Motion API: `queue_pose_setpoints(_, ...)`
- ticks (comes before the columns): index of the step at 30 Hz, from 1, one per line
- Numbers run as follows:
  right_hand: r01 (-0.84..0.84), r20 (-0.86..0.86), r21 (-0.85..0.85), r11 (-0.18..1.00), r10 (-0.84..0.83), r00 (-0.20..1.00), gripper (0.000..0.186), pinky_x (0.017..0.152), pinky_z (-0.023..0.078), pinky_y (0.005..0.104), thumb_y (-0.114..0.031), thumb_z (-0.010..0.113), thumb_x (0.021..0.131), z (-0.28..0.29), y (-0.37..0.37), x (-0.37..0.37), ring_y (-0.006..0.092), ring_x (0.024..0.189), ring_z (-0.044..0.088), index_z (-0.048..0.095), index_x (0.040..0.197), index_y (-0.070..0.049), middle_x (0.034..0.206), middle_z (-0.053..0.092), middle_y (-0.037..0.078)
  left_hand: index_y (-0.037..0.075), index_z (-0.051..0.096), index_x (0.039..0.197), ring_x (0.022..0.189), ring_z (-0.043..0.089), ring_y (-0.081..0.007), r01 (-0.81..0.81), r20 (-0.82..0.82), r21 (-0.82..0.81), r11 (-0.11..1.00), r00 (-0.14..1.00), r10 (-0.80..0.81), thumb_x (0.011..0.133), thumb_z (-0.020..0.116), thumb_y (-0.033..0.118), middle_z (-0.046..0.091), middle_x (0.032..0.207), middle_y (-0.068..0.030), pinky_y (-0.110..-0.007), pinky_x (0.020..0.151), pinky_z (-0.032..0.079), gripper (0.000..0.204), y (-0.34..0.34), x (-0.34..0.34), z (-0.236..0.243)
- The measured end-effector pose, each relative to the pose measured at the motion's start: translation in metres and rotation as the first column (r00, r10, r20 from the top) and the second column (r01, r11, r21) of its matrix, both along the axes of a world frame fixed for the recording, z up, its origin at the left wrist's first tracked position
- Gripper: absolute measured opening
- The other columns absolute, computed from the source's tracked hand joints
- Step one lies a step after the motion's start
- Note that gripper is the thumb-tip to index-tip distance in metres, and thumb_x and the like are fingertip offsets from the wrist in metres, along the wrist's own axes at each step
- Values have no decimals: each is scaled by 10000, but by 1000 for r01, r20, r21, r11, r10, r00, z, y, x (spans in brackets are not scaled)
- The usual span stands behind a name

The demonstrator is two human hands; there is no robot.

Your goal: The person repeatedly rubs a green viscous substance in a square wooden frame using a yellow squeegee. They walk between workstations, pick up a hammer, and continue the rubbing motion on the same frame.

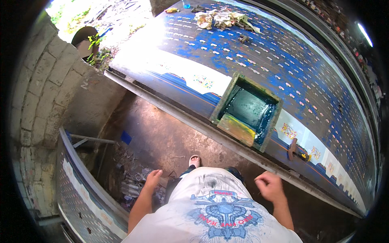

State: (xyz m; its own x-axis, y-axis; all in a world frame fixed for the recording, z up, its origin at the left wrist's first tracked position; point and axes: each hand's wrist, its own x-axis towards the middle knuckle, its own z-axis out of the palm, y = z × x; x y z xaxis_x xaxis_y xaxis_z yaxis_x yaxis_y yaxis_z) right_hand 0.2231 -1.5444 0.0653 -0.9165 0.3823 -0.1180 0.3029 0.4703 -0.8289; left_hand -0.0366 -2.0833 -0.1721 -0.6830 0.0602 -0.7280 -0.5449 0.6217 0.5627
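Over the floor, to the left of my body, my left hand hangs with its fingers curled and thumb out; nothing shows in it. My right hand is loosely closed near the table's front edge, apart from it, with nothing visible in it. Ahead, a square wooden-framed printing screen lies on the long table, its inside wet with dark blue-green ink. Across its near side rests a block stained green and yellow. To the right of the frame lies a T-shaped tool with a brown head and a black-and-yellow handle.
The long sloping table carries white cloth strips with printed motifs. Crumpled rags lie at its far end. A second printed table stands to the left, beside a block wall. Scraps litter the floor.
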Motion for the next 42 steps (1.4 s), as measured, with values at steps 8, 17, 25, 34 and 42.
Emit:
queue_pose_setpoints(8, 241, 456, -387, 890, -43, 889, 260, 844, 607, 372, -126, 868, 968, -130, -107, 50, 158, 945, 760, 815, 1187, 3, 1072, 850, 135, 84, 666, 1567, 1347, 693, -300, -235, 667, 240, 942, 745, 16, 1110, 601, 626, 698, 1558, -199, -468, 1176, 509, 712, -26, -35, -43)
queue_pose_setpoints(17, 437, 625, -548, 714, 2, 781, 297, 854, 592, 349, -143, 902, 993, -147, -154, 74, 138, 943, 707, 783, 1222, 5, 1120, 830, 56, 31, 794, 1392, 1153, 811, -343, -352, 696, 253, 901, 713, 84, 1096, 581, 669, 841, 1303, -170, -495, 1100, 604, 735, -28, -53, 24)
queue_pose_setpoints(25, 500, 626, -556, 664, -60, 777, 250, 842, 582, 325, -132, 902, 993, -153, -167, 86, 114, 934, 695, 775, 1170, -10, 1073, 806, 32, 45, 685, 1522, 1243, 728, -258, -380, 669, 421, 824, 743, 1, 1159, 540, 584, 771, 1411, -122, -392, 1112, 558, 666, -52, -58, 26)
queue_pose_setpoints(34, 355, 295, -751, 557, -199, 935, 202, 829, 570, 299, -120, 901, 993, -193, -164, 112, 88, 924, 682, 767, 1113, -27, 1021, 778, 5, 37, 762, 1378, 1075, 747, -213, -345, 662, 417, 841, 750, -20, 1155, 592, 541, 812, 1258, -89, -356, 981, 585, 577, -49, -62, 48)
queue_pose_setpoints(42, 315, 252, -634, 706, -196, 948, 277, 901, 561, 286, -57, 882, 997, -170, -187, 2, 71, 1044, 654, 750, 1238, -13, 1120, 742, 4, 28, 797, 1297, 1065, 738, -207, -223, 581, 481, 848, 805, -118, 1159, 597, 498, 815, 1244, -78, -345, 975, 578, 529, -70, -79, 42)
